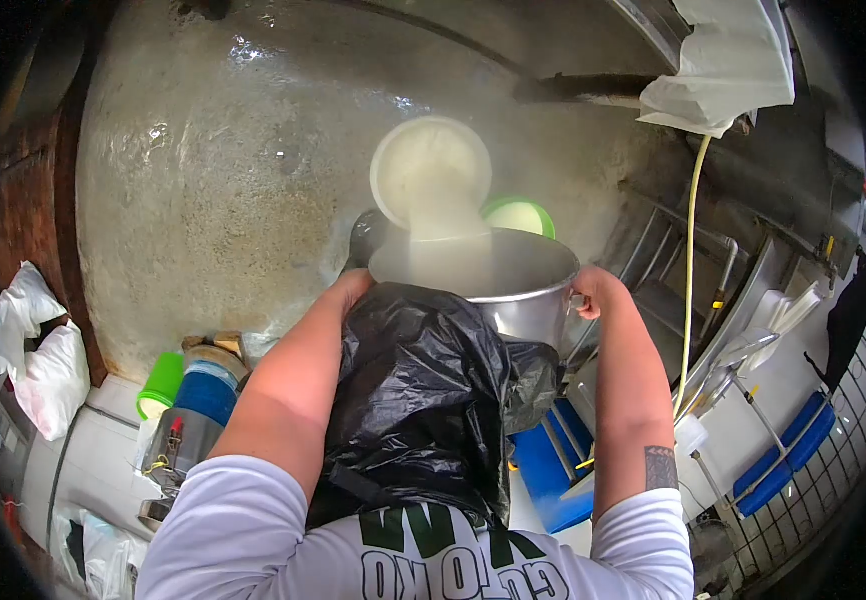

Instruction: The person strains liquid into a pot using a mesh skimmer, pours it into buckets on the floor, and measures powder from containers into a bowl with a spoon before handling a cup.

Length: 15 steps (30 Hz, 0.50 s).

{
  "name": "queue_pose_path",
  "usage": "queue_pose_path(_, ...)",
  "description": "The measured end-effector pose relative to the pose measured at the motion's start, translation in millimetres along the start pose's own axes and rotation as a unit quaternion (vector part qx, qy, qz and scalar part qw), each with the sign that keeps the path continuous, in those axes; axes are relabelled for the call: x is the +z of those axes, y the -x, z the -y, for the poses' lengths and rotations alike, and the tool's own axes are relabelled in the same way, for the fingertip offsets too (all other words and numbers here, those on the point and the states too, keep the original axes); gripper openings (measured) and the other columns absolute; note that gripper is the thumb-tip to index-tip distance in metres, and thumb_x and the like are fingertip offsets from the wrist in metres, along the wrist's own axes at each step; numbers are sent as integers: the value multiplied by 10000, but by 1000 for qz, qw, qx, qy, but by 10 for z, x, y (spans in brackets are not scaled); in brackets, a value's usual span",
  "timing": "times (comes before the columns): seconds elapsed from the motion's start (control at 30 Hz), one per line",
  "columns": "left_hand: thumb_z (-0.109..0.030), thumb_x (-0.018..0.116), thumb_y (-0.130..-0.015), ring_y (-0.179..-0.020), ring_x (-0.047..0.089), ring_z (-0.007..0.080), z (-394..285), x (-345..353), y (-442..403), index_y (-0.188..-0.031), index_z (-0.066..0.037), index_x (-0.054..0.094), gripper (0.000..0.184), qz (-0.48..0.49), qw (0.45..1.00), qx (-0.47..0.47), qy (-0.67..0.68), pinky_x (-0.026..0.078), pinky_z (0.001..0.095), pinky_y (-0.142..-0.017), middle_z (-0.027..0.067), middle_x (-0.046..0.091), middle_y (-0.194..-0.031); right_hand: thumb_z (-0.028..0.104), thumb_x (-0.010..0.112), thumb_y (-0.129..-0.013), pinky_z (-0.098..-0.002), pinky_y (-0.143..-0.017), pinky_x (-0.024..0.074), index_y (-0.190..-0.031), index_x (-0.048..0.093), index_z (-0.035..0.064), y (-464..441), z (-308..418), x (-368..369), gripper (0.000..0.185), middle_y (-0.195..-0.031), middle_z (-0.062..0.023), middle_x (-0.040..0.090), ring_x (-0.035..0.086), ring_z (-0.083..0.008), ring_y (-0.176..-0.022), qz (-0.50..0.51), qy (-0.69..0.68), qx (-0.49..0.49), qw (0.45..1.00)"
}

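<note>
A large metal pot (528, 312) is tilted away from me, and a pale, milky liquid (450, 205) pours over its far rim. The stream falls into a round white tub (383, 165) on the wet floor. My right hand (601, 290) is closed around the handle on the pot's right side. At the pot's left side, my left hand (355, 287) grips it, its fingers mostly hidden. Steam blurs the pot's inside. A black plastic sheet (413, 380) covers my front and touches the near side of the pot. Close behind the pot sits a green-rimmed tub (533, 215) with pale contents.
To the left are a green container (161, 385), a blue-and-grey drum (203, 395) and white plastic bags (53, 380). A yellowish hose (692, 260) hangs at the right, near metal frames and a blue folding seat (783, 460). A blue stool (553, 480) stands below the pot.
</note>
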<state>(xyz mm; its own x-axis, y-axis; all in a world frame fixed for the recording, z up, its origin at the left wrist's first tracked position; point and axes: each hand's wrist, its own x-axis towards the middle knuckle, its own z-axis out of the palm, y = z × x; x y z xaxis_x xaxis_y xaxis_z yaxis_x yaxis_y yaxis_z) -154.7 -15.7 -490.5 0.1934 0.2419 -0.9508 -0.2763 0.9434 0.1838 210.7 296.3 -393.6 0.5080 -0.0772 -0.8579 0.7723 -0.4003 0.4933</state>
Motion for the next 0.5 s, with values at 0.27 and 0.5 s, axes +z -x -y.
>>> queue_pose_path(0.27,-279,701,-936,-866,708,240,-26,66,100,-1155,1,732,357,49,991,-40,115,556,386,-764,136,748,-1030,244,621,-896,-327,-451,336,-726,549,122,481,220,-47,221,-680,0,384,327,-165,-527,-53,26,20,998)
queue_pose_path(0.5,-248,652,-984,-877,719,243,-399,318,691,-1186,-11,704,316,2,987,-101,128,578,375,-786,129,747,-1077,295,660,-870,-337,-440,337,-689,536,118,558,231,-142,282,-601,-8,370,336,-161,-474,-123,59,-22,990)
